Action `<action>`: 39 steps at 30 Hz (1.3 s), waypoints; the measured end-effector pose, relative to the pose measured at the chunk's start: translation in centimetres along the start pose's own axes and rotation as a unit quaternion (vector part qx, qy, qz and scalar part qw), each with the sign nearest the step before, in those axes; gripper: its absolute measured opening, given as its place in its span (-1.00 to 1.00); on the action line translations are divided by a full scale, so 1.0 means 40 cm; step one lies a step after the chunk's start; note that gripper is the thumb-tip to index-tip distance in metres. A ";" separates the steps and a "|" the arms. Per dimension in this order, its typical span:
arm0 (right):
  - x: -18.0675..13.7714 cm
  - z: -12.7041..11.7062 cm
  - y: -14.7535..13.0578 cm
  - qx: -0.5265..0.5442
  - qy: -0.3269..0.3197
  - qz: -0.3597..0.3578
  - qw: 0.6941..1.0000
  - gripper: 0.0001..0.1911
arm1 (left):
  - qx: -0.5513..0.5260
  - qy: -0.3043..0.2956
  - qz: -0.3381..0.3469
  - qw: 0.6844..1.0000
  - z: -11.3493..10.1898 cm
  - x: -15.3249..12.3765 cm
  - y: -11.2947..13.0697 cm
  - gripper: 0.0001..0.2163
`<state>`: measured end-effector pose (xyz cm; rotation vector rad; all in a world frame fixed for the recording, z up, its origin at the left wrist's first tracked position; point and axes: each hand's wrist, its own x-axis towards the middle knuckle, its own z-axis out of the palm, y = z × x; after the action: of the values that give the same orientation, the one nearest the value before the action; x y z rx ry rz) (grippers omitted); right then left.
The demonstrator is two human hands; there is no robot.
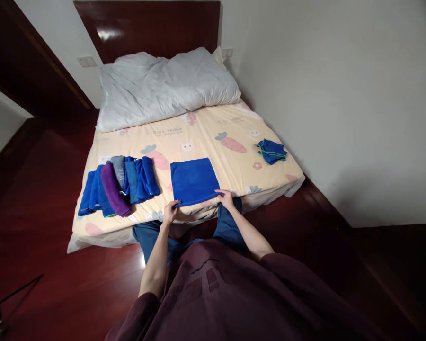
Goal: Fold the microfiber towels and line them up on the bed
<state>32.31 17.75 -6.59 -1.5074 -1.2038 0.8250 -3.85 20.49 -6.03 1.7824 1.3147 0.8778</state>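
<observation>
A blue towel [194, 180], laid flat in a near-square shape, rests at the front edge of the bed in front of me. My left hand [170, 211] pinches its near left corner. At the near right corner, my right hand [226, 198] grips the same towel between thumb and fingers. The near edge of the towel runs taut between both hands. To the left lies a row of rolled or folded towels [133, 182], mostly blue, with a purple towel [114, 190] and a grey one [118, 171] among them.
A crumpled dark blue cloth with green edging [272, 151] lies at the bed's right side. A pale quilt [166, 90] is heaped by the headboard [152, 28]. The patterned bed sheet [199, 135] covers the bed. A thin black stand [14, 293] is on the floor at lower left.
</observation>
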 end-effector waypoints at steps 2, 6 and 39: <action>-0.001 0.003 0.003 -0.005 0.002 -0.001 1.000 -0.48 | 0.003 -0.005 -0.011 1.000 0.002 0.009 -0.006 -0.64; 0.000 -0.004 0.002 -0.025 -0.007 -0.006 1.000 -0.45 | 0.003 -0.010 -0.013 1.000 0.001 0.019 -0.010 -0.68; 0.017 -0.004 0.007 -0.016 0.011 0.039 0.999 -0.51 | 0.087 0.110 -0.102 0.985 0.026 0.031 0.017 -0.70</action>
<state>32.73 18.33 -6.77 -1.5936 -1.1528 0.8426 -2.35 21.39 -5.83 1.6773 1.7311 0.8868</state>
